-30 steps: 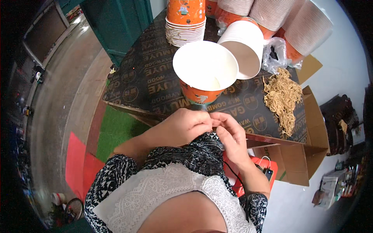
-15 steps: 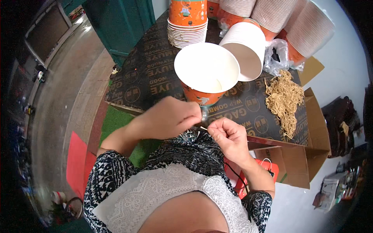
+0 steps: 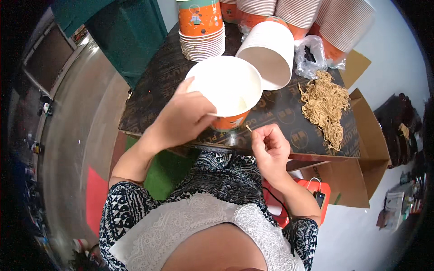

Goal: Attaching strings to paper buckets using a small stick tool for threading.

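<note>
A large white-lined paper bucket (image 3: 226, 86) with an orange outside stands near the table's front edge. My left hand (image 3: 187, 115), smeared by motion, is at its near left rim. One finger reaches over the left side and the thumb is by the front rim. Whether it grips the bucket cannot be made out. To the right of the bucket, my right hand (image 3: 272, 147) is closed, pinching a short, thin, pale strand (image 3: 248, 128) between thumb and forefinger. A tangled heap of thin tan strands (image 3: 323, 110) lies on the table beyond my right hand.
Behind the bucket lies another white paper bucket (image 3: 271, 52) on its side. Nested bucket stacks (image 3: 201, 40) line the back, by a clear plastic bag (image 3: 311, 56). A cardboard box (image 3: 366, 135) adjoins the table's right edge. An orange-red item with a cable (image 3: 316, 189) sits below.
My hands, close together before, have parted. The left has moved up and forward to the bucket's rim; the right has stayed near the table edge with the strand. The view has shifted slightly.
</note>
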